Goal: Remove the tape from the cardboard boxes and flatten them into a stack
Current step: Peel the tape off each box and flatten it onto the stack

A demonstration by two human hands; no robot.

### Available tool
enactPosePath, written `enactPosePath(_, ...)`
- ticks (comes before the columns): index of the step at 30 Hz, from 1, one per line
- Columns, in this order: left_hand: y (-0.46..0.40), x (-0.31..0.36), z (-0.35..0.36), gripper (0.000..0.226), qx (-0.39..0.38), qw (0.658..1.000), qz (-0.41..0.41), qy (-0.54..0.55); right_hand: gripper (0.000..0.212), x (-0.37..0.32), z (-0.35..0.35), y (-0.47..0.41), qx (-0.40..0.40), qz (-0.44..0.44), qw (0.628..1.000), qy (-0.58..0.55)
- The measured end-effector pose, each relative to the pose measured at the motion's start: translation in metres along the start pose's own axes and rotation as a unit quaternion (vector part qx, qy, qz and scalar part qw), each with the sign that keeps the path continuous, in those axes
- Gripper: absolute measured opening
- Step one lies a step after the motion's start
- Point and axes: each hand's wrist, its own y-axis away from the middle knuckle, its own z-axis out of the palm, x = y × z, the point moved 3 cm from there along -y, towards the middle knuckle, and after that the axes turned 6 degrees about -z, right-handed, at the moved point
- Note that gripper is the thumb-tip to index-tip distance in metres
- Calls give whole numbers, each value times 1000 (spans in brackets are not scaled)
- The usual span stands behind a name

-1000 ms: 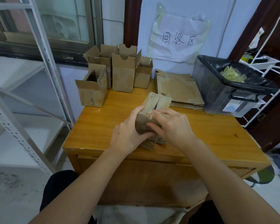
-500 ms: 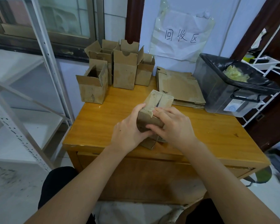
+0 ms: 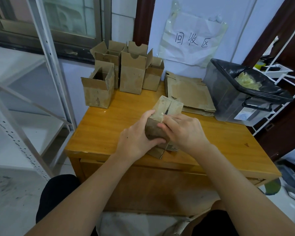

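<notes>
Both hands held a small cardboard box (image 3: 162, 116) on the worktop (image 3: 100, 126): left hand (image 3: 136, 142) fingers curled round it, right hand (image 3: 184, 132) fingers pinching its top flap.

Brown cardboard boxes (image 3: 124, 74) are showing pale, perhaps dusty patches on an orange-yellow wooden table (image 3: 109, 126); a black liner is lining the grey bin (image 3: 237, 101).

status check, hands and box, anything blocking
Left hand grips box; right hand picks at its top seam. Box unflattened. Flat stack behind, path clear.
</notes>
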Motion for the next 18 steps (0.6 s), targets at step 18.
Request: enactPosePath(18,0,-1,-1,100,-7,1000,-3,7,27,-9,2,5,73,38,997,-3)
